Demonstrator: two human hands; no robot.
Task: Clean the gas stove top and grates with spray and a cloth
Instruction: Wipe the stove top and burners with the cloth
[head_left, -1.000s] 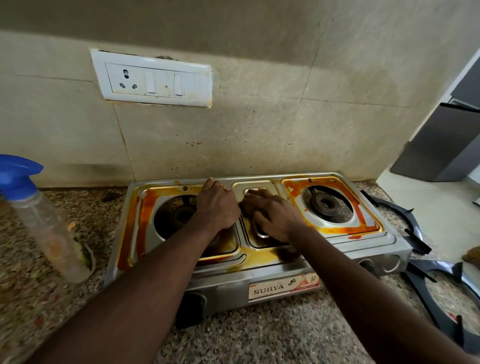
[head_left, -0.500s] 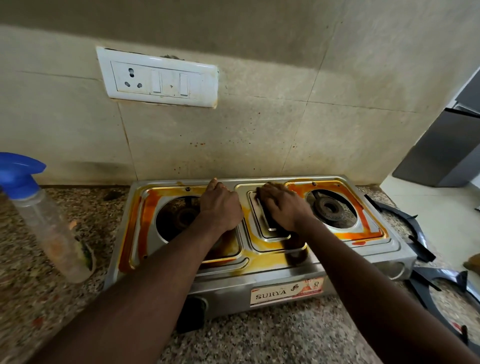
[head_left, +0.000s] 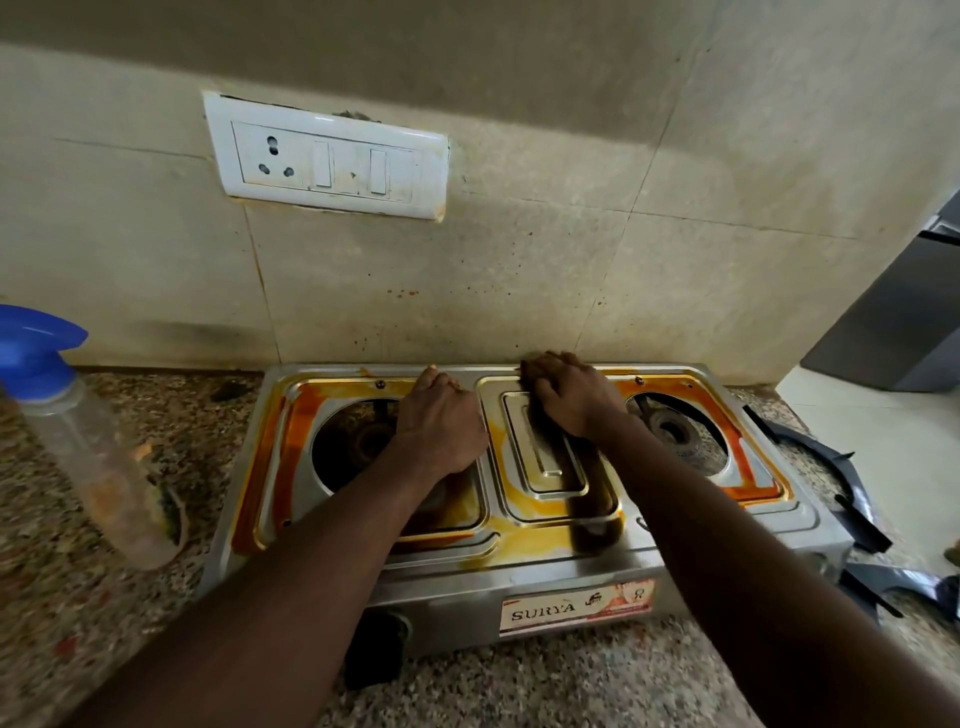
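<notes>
The steel two-burner gas stove (head_left: 457, 577) sits on the granite counter, its top smeared with orange and yellow stains. My right hand (head_left: 571, 397) presses flat on the raised centre panel near the back rim, with what looks like a dark cloth (head_left: 525, 370) peeking out under the fingertips. My left hand (head_left: 441, 421) rests knuckles-up between the left burner (head_left: 353, 441) and the centre panel, fingers curled, nothing in it. Both dark grates (head_left: 836, 467) lie off the stove on the counter to its right. The spray bottle (head_left: 78, 441) with a blue head stands at the left.
A tiled wall with a white switch-and-socket plate (head_left: 332, 161) rises directly behind the stove. The right burner (head_left: 675, 434) is uncovered. The counter ends just right of the grates, with pale floor and a grey appliance (head_left: 893, 322) beyond. Some scraps lie by the bottle's base.
My right hand has slid from the front of the centre panel toward the back rim, leaving that panel paler. The left hand stayed in place.
</notes>
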